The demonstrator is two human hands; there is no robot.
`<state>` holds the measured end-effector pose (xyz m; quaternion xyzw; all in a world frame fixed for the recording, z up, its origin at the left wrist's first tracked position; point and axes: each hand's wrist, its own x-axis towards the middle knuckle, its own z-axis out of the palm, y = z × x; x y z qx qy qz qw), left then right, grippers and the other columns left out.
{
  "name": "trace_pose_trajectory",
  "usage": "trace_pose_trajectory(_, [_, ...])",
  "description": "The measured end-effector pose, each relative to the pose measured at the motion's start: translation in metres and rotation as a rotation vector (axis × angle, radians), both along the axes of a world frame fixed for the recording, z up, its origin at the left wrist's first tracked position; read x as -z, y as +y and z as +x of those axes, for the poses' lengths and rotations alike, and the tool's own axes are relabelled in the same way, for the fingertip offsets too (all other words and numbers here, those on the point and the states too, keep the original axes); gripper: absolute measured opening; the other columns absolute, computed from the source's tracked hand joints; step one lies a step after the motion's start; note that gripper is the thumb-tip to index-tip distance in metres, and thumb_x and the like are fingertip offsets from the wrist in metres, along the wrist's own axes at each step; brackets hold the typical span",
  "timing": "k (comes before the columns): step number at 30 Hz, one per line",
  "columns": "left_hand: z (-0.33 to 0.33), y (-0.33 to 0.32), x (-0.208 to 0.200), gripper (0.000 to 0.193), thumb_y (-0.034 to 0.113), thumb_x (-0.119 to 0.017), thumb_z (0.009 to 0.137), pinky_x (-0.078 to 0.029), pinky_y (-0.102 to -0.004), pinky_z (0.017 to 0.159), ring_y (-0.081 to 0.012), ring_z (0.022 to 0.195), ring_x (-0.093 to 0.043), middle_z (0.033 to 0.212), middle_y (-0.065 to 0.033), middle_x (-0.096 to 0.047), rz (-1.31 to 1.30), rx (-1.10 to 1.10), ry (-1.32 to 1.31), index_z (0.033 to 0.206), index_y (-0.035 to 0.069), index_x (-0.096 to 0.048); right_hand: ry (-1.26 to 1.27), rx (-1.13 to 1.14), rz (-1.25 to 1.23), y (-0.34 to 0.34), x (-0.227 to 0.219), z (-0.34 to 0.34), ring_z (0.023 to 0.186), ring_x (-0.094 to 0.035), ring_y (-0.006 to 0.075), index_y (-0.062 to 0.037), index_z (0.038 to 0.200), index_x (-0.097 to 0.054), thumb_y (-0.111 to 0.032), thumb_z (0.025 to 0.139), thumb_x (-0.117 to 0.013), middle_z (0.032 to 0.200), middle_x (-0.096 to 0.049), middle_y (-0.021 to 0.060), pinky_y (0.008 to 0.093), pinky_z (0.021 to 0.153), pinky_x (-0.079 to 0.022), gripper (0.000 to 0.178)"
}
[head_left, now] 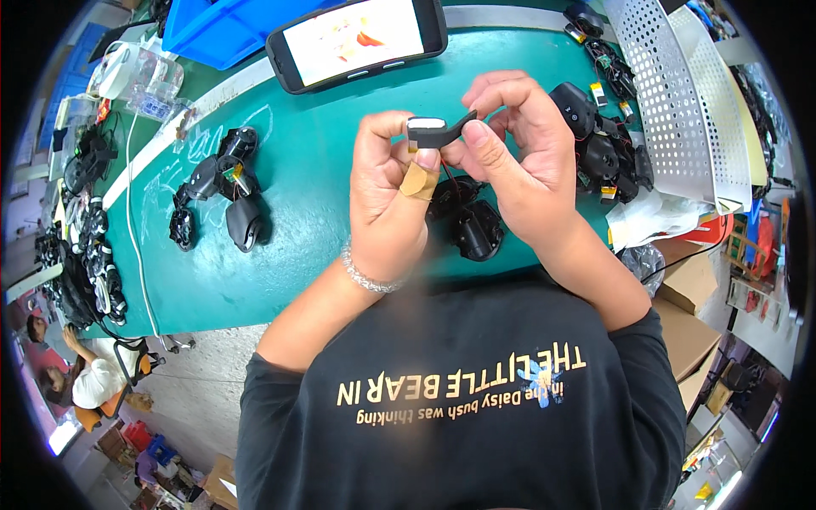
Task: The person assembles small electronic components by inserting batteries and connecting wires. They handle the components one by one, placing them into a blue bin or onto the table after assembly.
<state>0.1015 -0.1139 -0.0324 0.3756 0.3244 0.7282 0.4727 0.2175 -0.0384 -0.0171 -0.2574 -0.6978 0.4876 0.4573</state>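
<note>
Above the table my left hand (387,195), with a tan bandage on its thumb, pinches a small flat piece with a white face (427,124) and a dark edge. A black strip (459,127) runs from that piece to my right hand (535,161), whose thumb and forefinger are closed on its upper end. What exactly the piece is, I cannot make out. Beneath my hands lie black rounded plastic parts (478,231), partly hidden by my fingers. Another group of black plastic parts (242,221) with a small yellow-marked component rests on the green table (306,187) to the left.
A phone (357,42) with a lit screen stands at the back, beside a blue bin (229,30). More black parts (599,157) with wires sit at the right, by a perforated white basket (671,110). A white cable (132,229) crosses the left side. Another person (98,382) sits at far left.
</note>
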Motion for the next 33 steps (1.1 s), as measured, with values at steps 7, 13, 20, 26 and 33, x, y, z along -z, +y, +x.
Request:
trace_pose_trajectory(7, [-0.009,0.002,-0.005,0.019,0.020,-0.050,0.096,-0.049,-0.0321,0.070,-0.0184,0.075,-0.061,0.086,-0.0067,-0.056,-0.008,0.100,-0.001,0.107,0.006,-0.044,0.070,-0.143,-0.129,0.001,-0.005,0.006,0.066,-0.054,0.0057,-0.0057,0.084,-0.053,-0.007,0.086,-0.059,0.082,-0.054,0.0005,0.0219,0.062,-0.033,0.007])
trace_pose_trajectory(13, [-0.014,0.004,-0.004,0.021,0.024,-0.046,0.097,-0.051,-0.0325,0.066,-0.0184,0.067,-0.060,0.077,-0.0099,-0.059,0.010,0.160,0.033,0.100,0.003,-0.048,0.160,-0.225,-0.130,-0.002,-0.013,0.005,0.062,-0.057,0.0072,-0.0014,0.084,-0.050,0.000,0.088,-0.055,0.085,-0.049,0.0047,0.0191,0.050,-0.042,0.007])
trace_pose_trajectory(20, [-0.018,0.003,0.000,0.021,0.025,-0.046,0.097,-0.050,-0.0282,0.059,-0.0145,0.062,-0.057,0.072,-0.0065,-0.055,-0.046,0.377,-0.070,0.097,0.005,-0.049,0.190,-0.360,-0.288,-0.004,-0.018,0.008,0.056,-0.057,0.0104,0.0002,0.086,-0.047,-0.001,0.089,-0.054,0.087,-0.045,0.0071,0.0204,0.047,-0.046,0.008])
trace_pose_trajectory(26, [-0.021,0.003,0.002,0.019,0.022,-0.044,0.098,-0.048,-0.0257,0.060,-0.0102,0.063,-0.054,0.075,-0.0039,-0.054,-0.035,0.406,0.043,0.098,0.004,-0.051,-0.028,-0.315,0.109,0.011,-0.016,0.017,0.061,-0.057,0.0124,0.0026,0.082,-0.050,0.000,0.087,-0.055,0.083,-0.048,0.0083,0.0242,0.053,-0.047,0.007])
trace_pose_trajectory(33, [-0.017,0.003,0.001,0.007,0.006,-0.048,0.093,-0.046,-0.0247,0.063,-0.0113,0.068,-0.055,0.075,-0.0045,-0.057,-0.020,0.019,0.501,0.096,0.002,-0.054,-0.184,-0.170,0.364,0.007,-0.024,0.015,0.065,-0.054,0.0228,0.0010,0.081,-0.056,-0.012,0.080,-0.063,0.069,-0.053,0.0105,0.0315,0.059,-0.043,0.015])
